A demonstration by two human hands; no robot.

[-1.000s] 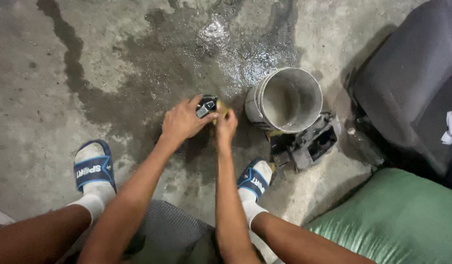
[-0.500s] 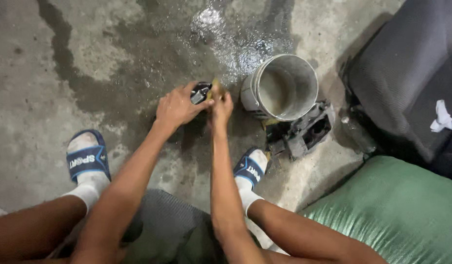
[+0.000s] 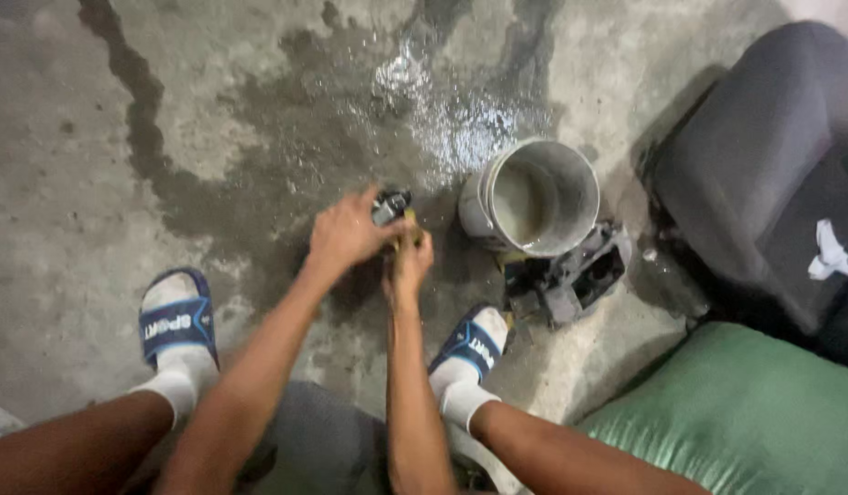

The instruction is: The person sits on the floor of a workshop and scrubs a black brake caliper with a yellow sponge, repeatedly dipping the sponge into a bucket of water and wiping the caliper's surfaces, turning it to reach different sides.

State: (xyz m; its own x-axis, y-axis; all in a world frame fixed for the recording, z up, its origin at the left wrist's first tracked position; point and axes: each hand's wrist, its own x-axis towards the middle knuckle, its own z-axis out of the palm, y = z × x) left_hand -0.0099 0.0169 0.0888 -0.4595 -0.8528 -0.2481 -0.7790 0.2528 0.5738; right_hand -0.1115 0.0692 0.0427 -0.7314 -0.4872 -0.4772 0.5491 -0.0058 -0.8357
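Seated low over a wet, stained concrete floor. Left hand closed around a small dark metal part, gripped just above the floor near a grey round bucket. Right hand curled shut just beneath, apparently on a thin tool; what it holds is too hidden to tell. Judgement: best to pin the part steady and work in short strokes. Both forearms extend forward between the knees, wrists nearly touching. A dark cast housing lies beside the bucket.
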